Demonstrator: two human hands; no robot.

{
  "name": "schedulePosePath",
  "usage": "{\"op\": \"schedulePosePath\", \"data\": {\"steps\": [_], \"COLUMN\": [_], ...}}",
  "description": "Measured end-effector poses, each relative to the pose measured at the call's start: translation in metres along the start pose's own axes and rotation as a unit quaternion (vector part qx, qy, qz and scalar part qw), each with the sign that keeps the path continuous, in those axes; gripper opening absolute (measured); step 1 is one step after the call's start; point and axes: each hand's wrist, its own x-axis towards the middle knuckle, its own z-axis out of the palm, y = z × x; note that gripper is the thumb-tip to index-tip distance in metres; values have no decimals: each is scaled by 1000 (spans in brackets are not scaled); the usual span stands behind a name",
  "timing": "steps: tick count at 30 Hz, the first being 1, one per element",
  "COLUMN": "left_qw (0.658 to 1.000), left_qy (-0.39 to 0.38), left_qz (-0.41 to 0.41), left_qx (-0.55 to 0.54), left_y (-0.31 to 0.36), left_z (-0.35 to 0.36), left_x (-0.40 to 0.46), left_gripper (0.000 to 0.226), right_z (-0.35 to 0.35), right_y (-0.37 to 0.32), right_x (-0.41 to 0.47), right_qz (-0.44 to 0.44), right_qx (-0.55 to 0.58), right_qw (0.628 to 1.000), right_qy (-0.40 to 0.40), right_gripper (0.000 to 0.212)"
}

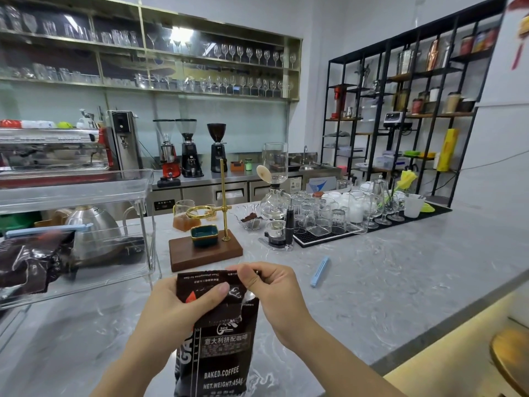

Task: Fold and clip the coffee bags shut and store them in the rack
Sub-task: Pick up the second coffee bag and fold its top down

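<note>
A dark brown coffee bag (220, 356) with white print stands upright on the grey marble counter in front of me. Its top is folded over toward me. My left hand (177, 305) grips the bag's upper left side, thumb pressed on the folded flap. My right hand (272, 290) pinches the flap's upper right corner. A light blue bag clip (319, 271) lies loose on the counter to the right. In the clear plastic rack (86, 193) at the left lies another dark coffee bag (31, 262), with a blue clip (43, 229) across its top.
A wooden pour-over stand (204, 252) with a brass pole and a teal dish sits just behind the bag. A black mat (369, 230) with several glasses runs along the back right. A steel kettle (91, 224) stands behind the rack. The counter's edge drops off at the right.
</note>
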Motion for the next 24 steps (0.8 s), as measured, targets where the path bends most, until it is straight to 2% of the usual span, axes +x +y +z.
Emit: {"op": "schedulePosePath", "data": {"steps": [3,6,10,17,24], "left_qw": [999,1000,999,998,996], "left_qy": [-16,-6,21,23,23], "left_qz": [-6,7,22,45,87], "left_qx": [30,9,-28,-32,-16], "left_y": [2,-1,-9,-16,-23], "left_z": [-2,-1,2,1,4], "left_x": [4,5,4,5,1], "left_gripper": [13,13,8,10,21], "right_z": [-3,-3,-2,-5,-6], "right_y": [2,4,6,12,19], "right_x": [1,2,4,5,5], "right_qz": [6,9,5,-11,-38], "right_qx": [2,4,5,-5,-43], "right_qw": [1000,1000,1000,1000,998], "right_qy": [-3,1,-6,-14,-9], "right_gripper": [28,31,29,28,24]}}
